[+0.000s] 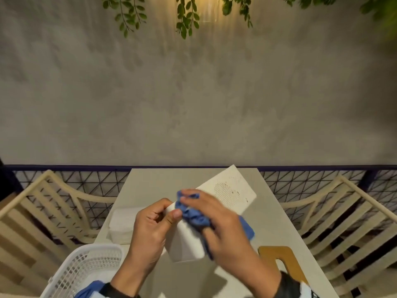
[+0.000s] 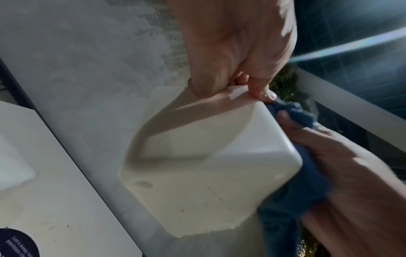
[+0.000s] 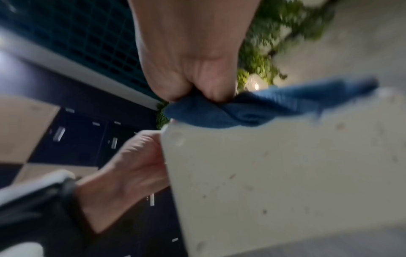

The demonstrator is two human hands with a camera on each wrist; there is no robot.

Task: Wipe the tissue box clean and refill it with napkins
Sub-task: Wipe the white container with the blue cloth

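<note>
Holding the tissue box [image 1: 185, 239] lifted above the surface [image 1: 154, 186], left hand [image 1: 148, 229] pinching its far edge, steadying it for wiping. Rubbing its right side, right hand [image 1: 225, 229] clutching a bunched blue cloth [image 1: 193, 214]. Keeping napkins [image 1: 122, 222] stacked left, likely for refilling.

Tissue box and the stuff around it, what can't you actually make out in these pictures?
- Inside of the tissue box: no view shows whether it holds anything; both hands and the blue cloth cover it in the head view.
- Specks on the box: right wrist view is motion-blurred, so dirt or pattern is unclear.
- Dark round label: cut off by the left wrist view's edge, print too small.
- White basket: contents cut off at the head view's bottom edge.
</note>
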